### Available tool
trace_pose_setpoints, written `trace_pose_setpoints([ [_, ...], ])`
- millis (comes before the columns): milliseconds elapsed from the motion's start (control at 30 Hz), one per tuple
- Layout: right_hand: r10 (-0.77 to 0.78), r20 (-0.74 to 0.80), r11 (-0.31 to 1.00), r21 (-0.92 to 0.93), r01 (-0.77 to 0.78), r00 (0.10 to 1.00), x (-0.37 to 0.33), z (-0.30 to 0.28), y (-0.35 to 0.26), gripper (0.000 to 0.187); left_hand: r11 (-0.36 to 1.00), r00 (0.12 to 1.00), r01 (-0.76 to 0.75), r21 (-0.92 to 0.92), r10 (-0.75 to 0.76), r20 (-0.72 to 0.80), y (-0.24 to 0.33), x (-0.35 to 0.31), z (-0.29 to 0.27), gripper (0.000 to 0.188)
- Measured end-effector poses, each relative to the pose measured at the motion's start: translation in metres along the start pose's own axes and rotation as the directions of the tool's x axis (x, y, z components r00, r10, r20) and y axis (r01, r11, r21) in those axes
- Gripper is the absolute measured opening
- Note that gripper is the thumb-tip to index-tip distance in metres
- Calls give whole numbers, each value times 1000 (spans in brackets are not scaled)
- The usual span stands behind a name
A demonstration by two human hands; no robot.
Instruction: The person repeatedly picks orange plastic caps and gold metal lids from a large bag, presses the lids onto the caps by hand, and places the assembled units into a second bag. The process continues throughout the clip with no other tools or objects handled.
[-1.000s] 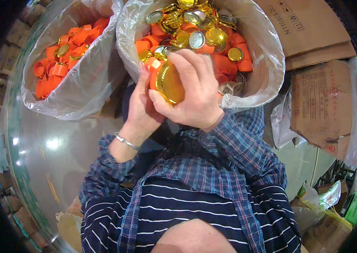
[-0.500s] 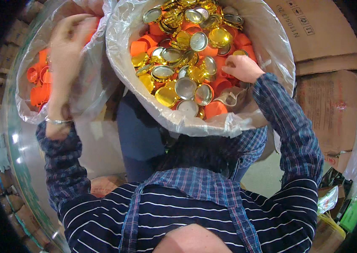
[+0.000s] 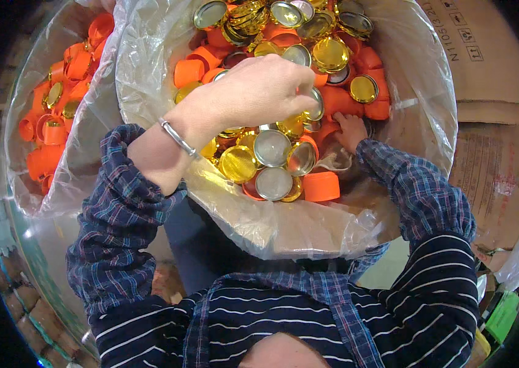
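Left hand (image 3: 259,92) now over gold lids (image 3: 272,147).

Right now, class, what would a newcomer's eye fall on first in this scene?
The big plastic-lined bag heaped with gold metal lids and orange caps fills the middle. Both hands are in it: the left hand over the centre, pinching a lid, the right hand dug in further right. A second bag of orange caps sits at left.
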State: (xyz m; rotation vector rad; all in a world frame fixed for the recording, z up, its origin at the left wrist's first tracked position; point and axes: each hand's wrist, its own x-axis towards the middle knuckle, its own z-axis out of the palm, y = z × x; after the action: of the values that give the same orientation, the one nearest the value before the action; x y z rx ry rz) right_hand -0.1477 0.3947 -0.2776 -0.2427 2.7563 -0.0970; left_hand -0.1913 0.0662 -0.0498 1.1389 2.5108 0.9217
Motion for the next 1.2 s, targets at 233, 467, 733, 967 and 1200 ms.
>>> trace_pose_setpoints([
  [233,-106,8,994,-7,106,994,13,-66,-5,40,984,993,43,171,-25,-112,-10,-4,-6,22],
  [467,-216,-39,975,40,217,976,-4,-205,-56,35,977,917,-210,-34,185,-353,6,-12,-8,27],
  [733,-293,-124,694,654,300,948,-2,-234,-148,37,742,967,-250,621,165,193,20,-47,-12,23],
  [967,-219,-41,381,916,124,975,1,-187,-126,45,970,938,240,25,-225,-265,22,-116,-51,26],
  [1200,70,148,995,63,-80,987,15,-89,-108,70,397,596,-397,-828,-575,-561,57,-154,-21,42],
])
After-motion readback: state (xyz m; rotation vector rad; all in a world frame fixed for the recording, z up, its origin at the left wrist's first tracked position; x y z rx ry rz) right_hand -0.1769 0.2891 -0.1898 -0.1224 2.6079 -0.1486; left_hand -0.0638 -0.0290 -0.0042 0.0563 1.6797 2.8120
